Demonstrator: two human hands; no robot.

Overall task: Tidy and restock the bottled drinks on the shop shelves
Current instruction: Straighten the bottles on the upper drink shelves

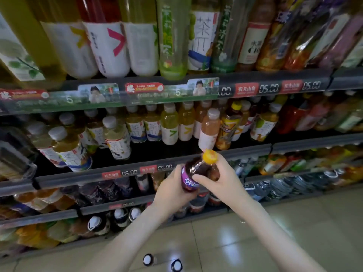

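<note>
- While both hands hold it, the dark plastic drink bottle [193, 167] with a purple label and orange-yellow cap [209, 157] sits tilted in front of the grey shelf rail [78, 178], off the shelf.
- Left hand [174, 189] wraps round the labelled lower body.
- Right hand [218, 173] curls round the shoulder (thumb across the front), just below the cap.
- Just above, a pale orange white-capped bottle [209, 130] leans on the middle shelf.
</note>
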